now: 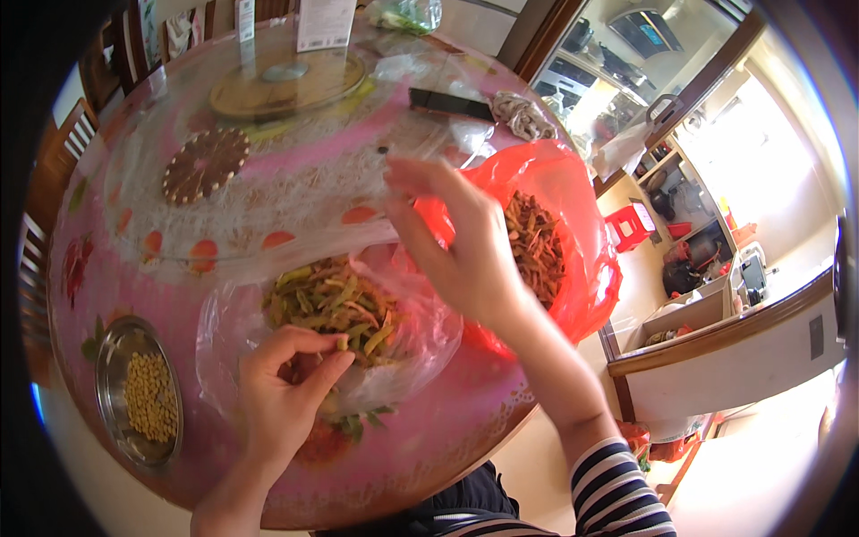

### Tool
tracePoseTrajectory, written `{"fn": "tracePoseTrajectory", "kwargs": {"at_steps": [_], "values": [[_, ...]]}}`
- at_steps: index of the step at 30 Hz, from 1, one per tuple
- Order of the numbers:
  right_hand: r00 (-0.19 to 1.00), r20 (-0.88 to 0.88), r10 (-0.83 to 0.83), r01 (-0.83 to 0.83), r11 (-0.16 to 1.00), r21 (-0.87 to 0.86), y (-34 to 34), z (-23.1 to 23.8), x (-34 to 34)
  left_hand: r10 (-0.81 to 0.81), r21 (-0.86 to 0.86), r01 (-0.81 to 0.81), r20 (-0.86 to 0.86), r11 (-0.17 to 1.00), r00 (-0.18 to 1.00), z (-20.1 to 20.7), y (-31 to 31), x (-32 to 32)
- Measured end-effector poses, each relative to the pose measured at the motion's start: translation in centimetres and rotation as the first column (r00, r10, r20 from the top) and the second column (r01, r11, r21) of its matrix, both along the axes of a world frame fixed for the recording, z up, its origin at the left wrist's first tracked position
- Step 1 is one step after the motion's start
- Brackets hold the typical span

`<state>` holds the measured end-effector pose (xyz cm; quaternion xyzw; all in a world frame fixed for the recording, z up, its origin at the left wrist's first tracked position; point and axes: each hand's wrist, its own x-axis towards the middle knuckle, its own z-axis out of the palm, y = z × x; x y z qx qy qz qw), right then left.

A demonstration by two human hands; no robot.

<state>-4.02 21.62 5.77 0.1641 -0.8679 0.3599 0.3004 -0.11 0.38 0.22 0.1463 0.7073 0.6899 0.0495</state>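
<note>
My left hand (291,385) pinches a small yellow-green bean (342,343) between thumb and forefinger. Just beyond it, green and yellowish bean pods (335,304) lie in a heap on a spread clear plastic bag (420,336). My right hand (465,246) is raised between that bag and a red plastic bag (591,251), its fingers and thumb apart with nothing visible between them. Brownish pods (534,246), some partly covered by my right hand and wrist, fill the red bag. To the left, an oval steel bowl (106,376) holds many loose pale yellow beans (150,398).
A round table (412,465) under a clear cover carries a brown round mat (206,166), a wooden turntable (233,94), a white box (324,25), a black phone-like slab (450,104) and a crumpled cloth (523,116). Wooden chairs (76,134) stand left; a kitchen opens at right.
</note>
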Motion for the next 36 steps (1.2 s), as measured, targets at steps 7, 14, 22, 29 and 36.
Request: {"fn": "tracePoseTrajectory", "kwargs": {"at_steps": [7, 14, 22, 29, 36], "values": [[0.797, 0.593, -0.115, -0.176, 0.895, 0.409, -1.0, 0.4, -5.3, -0.018, 0.029, 0.017, 0.038, 0.999, 0.999, 0.4, 0.1, 0.1], [0.917, 0.395, -0.060, -0.255, 0.673, 0.694, -0.1, -1.6, -6.6, -0.013, -0.016, 0.013, 0.002, 1.000, 1.000, 0.4, 0.0, 0.3], [0.962, 0.266, -0.062, -0.195, 0.528, 0.827, 2.2, -2.0, -6.9, -0.006, 0.034, 0.004, 0.070, 0.999, 0.998, 0.5, 0.2, 0.0], [0.952, 0.241, -0.191, -0.156, 0.376, 0.914, 4.4, -2.0, -9.0, -0.016, 0.006, 0.016, 0.082, 1.000, 0.997, 0.7, 0.0, 0.0], [0.984, -0.174, 0.042, 0.012, 0.954, 0.300, 1.5, 1.5, -5.2, 0.004, 0.048, -0.006, 0.034, 0.999, 0.999, 0.3, 0.1, -0.1]]}}
